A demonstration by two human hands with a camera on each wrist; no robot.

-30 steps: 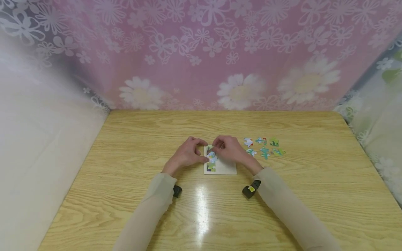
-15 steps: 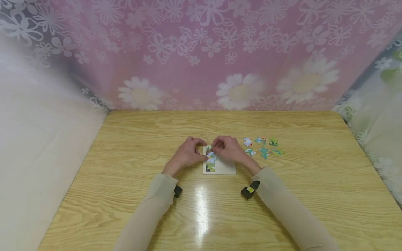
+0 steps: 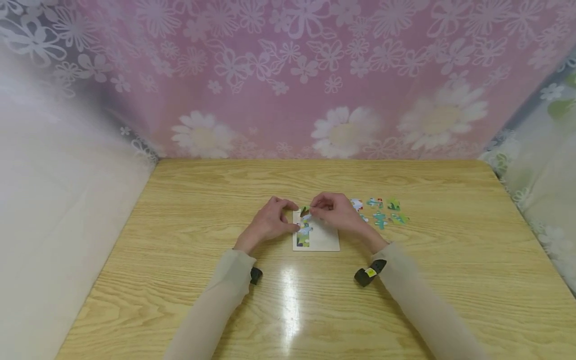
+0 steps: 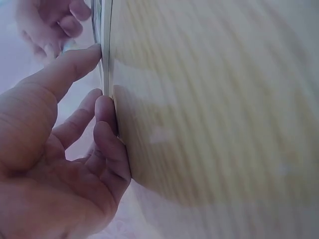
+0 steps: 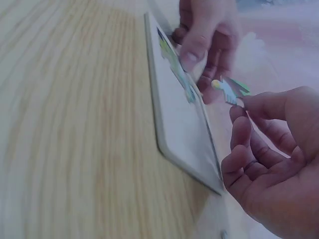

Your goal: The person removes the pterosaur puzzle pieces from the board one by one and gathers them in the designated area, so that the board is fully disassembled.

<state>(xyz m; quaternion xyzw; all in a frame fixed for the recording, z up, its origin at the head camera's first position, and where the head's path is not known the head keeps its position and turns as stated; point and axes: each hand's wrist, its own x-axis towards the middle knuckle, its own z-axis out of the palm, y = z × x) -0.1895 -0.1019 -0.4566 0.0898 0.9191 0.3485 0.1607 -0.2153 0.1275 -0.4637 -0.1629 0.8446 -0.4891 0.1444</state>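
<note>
A white puzzle board (image 3: 325,241) lies flat, with joined jigsaw pieces (image 3: 303,241) along its left side. My left hand (image 3: 266,221) holds the board's left edge: the thumb presses on the rim and the other fingers lie around the far-left corner. Between right thumb and fingertips I pinch a jigsaw piece (image 5: 230,92), green and pale blue, tilted and raised off the board in the right wrist view. My right hand (image 3: 336,215) is over the board's far side. In the left wrist view the board (image 4: 105,55) appears edge-on beside the left thumb.
Several loose jigsaw pieces (image 3: 380,219) lie in two rows to the right of the board, some partly behind my right hand. The wooden table (image 3: 202,185) runs back to a pink flowered curtain (image 3: 279,100).
My right hand has shifted a little to the right and lifted, bringing the pinched piece up and tilted from the board's far-left part. The left hand stays on the board's edge.
</note>
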